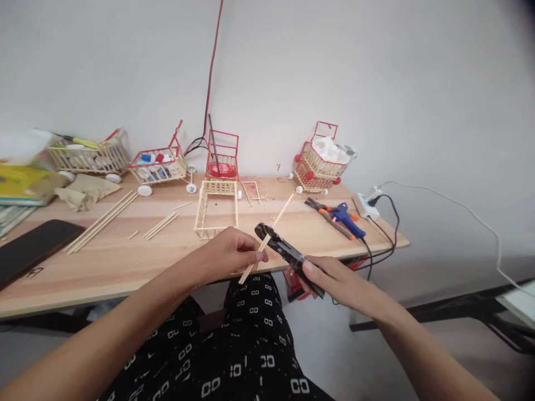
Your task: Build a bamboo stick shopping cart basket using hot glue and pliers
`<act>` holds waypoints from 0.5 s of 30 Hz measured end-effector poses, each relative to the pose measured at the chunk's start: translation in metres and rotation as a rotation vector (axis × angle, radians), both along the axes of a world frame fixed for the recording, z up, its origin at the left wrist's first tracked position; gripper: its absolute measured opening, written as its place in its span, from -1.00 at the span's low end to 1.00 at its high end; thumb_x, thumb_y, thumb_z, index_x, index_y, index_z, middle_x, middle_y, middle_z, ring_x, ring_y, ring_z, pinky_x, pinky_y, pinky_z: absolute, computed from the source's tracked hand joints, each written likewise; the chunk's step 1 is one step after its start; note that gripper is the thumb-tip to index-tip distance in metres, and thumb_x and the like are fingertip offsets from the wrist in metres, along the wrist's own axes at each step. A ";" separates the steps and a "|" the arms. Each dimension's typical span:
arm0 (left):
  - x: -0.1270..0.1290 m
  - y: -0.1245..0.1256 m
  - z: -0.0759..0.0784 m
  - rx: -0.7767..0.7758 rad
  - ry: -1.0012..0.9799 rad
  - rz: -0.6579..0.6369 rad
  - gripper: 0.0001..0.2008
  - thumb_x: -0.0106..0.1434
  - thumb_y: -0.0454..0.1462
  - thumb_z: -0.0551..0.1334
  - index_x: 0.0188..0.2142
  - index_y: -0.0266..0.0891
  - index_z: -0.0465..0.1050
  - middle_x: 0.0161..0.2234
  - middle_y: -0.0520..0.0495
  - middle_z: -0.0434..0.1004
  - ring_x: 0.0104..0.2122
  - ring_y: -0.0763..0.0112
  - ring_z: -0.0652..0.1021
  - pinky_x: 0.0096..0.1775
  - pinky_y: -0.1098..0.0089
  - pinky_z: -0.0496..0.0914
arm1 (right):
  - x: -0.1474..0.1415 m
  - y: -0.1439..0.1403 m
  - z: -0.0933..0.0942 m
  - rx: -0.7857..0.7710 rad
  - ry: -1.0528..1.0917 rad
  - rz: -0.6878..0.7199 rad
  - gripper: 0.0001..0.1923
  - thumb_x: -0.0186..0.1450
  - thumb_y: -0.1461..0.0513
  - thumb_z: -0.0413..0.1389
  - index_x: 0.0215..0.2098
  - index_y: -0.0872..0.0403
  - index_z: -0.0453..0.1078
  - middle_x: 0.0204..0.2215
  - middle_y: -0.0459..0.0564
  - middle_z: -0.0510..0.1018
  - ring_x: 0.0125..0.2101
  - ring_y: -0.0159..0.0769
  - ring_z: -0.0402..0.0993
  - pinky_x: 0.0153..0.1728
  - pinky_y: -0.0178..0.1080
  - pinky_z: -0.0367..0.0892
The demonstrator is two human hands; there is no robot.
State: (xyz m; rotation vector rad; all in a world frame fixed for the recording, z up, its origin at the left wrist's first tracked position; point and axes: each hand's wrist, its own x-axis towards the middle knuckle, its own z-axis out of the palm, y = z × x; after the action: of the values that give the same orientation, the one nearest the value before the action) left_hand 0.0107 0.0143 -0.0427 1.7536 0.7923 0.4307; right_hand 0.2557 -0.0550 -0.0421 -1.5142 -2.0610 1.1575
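A thin wooden stick (263, 244), light and likely brittle, slants from lower left to upper right above the lap, pinched near its lower end by the left hand (229, 253). The right hand (334, 281) grips black pliers (288, 255) closing on it, before the cluttered surface (125, 262).

pale wooden stick (267, 238), dark metal pliers (288, 255), matt wooden table (125, 262)

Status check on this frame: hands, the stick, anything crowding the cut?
Left hand pinching wooden stick. Right hand gripping black cutters, jaws set on the stick. Held above the lap, off table edge; nothing crowding.
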 end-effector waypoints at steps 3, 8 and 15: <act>0.001 -0.001 0.000 0.021 0.000 0.001 -0.70 0.19 -0.13 0.19 -0.38 -0.35 0.54 -0.63 0.09 0.22 -0.60 0.54 0.21 -0.55 0.50 0.09 | 0.000 -0.001 -0.001 -0.006 0.010 -0.009 -0.41 0.39 -0.14 -0.23 -0.50 0.08 0.30 -0.52 -0.05 0.42 -0.48 -0.32 0.33 -0.43 -0.29 0.24; 0.003 0.000 -0.004 0.079 0.021 0.001 -0.70 0.20 -0.15 0.17 -0.49 -0.33 0.50 -0.63 0.09 0.19 -0.58 0.53 0.20 -0.52 0.48 0.10 | 0.000 -0.002 -0.004 0.015 0.025 -0.028 -0.42 0.39 -0.14 -0.21 -0.48 0.08 0.34 -0.57 -0.06 0.40 -0.51 -0.33 0.31 -0.46 -0.29 0.22; 0.005 0.000 -0.003 0.098 0.051 -0.004 -0.71 0.18 -0.17 0.18 -0.57 -0.30 0.43 -0.63 0.08 0.21 -0.58 0.53 0.22 -0.53 0.49 0.09 | 0.004 -0.002 -0.009 0.108 -0.024 -0.011 -0.46 0.40 -0.09 -0.18 -0.54 0.07 0.25 -0.60 -0.09 0.37 -0.52 -0.35 0.26 -0.46 -0.31 0.16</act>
State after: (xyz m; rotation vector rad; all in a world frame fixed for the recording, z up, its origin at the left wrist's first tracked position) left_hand 0.0157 0.0144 -0.0455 1.8635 0.8155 0.4304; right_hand 0.2596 -0.0571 -0.0515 -1.4935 -2.0924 1.0108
